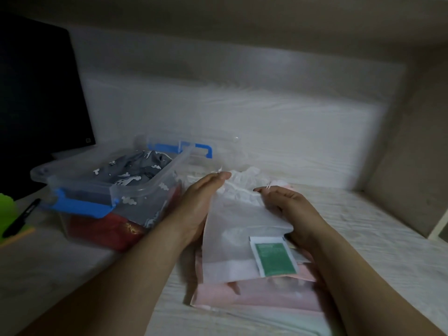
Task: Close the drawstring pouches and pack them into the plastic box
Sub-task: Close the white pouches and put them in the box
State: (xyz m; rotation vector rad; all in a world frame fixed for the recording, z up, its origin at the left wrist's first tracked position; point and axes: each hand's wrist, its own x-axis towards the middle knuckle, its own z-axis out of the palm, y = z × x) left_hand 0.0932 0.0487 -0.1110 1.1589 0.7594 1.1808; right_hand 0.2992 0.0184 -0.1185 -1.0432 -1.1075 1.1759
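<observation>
A sheer white drawstring pouch (238, 229) with a green-and-white packet (275, 259) inside lies on a stack of pink pouches (257, 295). My left hand (201, 204) lies with straight fingers along the pouch's left edge. My right hand (288, 209) rests on its right side, fingertips near the gathered top and the white cord. The clear plastic box (135, 187) with blue latches stands to the left, holding a grey printed pouch (131, 169) above a red one (104, 229).
A dark monitor (41, 93) stands at the back left. A green object (7, 209) and a black pen (21, 218) lie at the left edge. The box's clear lid with a blue handle (203, 147) sits behind the box. A wall closes the right side.
</observation>
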